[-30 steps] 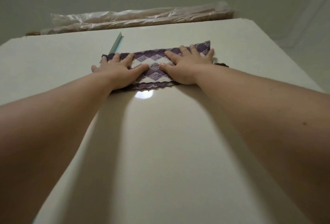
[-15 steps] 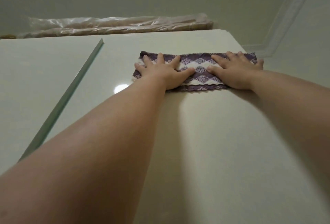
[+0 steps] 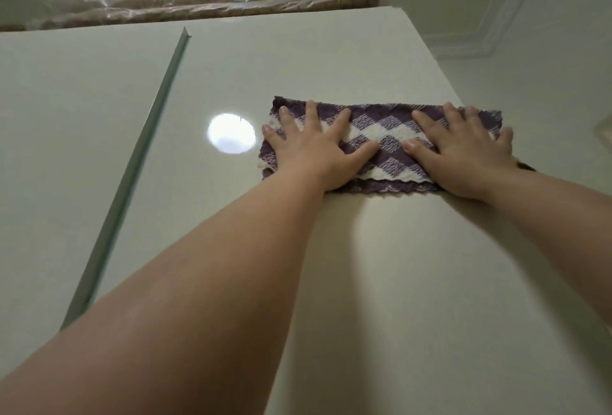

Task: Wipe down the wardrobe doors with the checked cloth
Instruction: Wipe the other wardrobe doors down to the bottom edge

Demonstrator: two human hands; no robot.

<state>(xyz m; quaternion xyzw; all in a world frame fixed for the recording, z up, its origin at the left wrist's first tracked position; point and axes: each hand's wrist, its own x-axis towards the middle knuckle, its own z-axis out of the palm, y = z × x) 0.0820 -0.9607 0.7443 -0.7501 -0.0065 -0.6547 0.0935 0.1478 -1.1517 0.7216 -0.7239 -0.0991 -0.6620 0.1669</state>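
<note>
A purple and white checked cloth [image 3: 384, 146], folded into a long strip, lies flat against the glossy cream wardrobe door [image 3: 364, 282]. My left hand [image 3: 314, 153] presses its left half with fingers spread. My right hand [image 3: 463, 156] presses its right half the same way, near the door's right edge. Both palms are flat on the cloth, and neither hand has its fingers closed around it. A second door [image 3: 66, 150] lies to the left beyond a grey-green edge strip [image 3: 139, 163].
Long bundles wrapped in clear plastic [image 3: 205, 1] lie along the wardrobe top. The ceiling with a white cornice [image 3: 496, 34] is at the upper right. A round light glare [image 3: 231, 133] reflects on the door just left of the cloth.
Both hands have slid the cloth rightwards and down across the door, away from the edge strip and towards the door's right edge.
</note>
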